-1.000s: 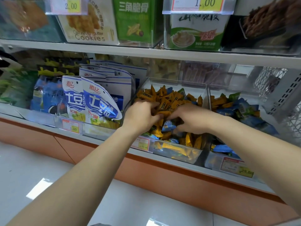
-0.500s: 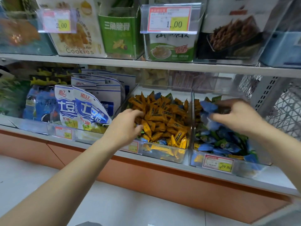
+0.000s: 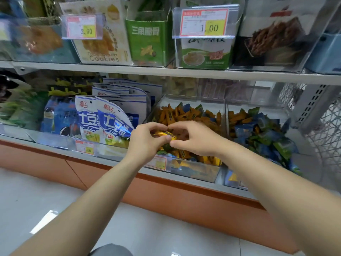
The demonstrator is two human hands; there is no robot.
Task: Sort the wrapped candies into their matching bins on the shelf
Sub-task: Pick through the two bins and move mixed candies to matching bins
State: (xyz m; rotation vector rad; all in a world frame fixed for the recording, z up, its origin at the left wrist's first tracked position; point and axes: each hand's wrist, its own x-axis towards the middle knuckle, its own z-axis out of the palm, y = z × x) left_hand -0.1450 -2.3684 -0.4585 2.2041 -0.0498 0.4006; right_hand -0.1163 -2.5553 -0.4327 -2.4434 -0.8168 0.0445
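Note:
A clear bin (image 3: 193, 171) on the lower shelf holds mostly orange wrapped candies (image 3: 186, 115), with a few blue and green ones mixed in. The clear bin to its right (image 3: 258, 105) holds mostly blue and green candies (image 3: 262, 133), plus several orange ones at its back left. My left hand (image 3: 145, 143) and my right hand (image 3: 193, 139) meet over the front of the orange bin. Between them sits a yellow wrapped candy (image 3: 164, 134), which my left fingers pinch. My right hand's fingers curl in next to it; whether they hold anything is hidden.
White and blue snack bags (image 3: 105, 122) stand in the compartment to the left. Price tags (image 3: 84, 147) hang on the shelf's front edge. The upper shelf (image 3: 166, 72) carries boxed snacks. A metal mesh panel (image 3: 324, 130) closes the right end. Pale floor tiles lie below.
My right hand has come back left from the blue and green bin to the orange bin, meeting my left hand. My left hand has lifted a yellow candy.

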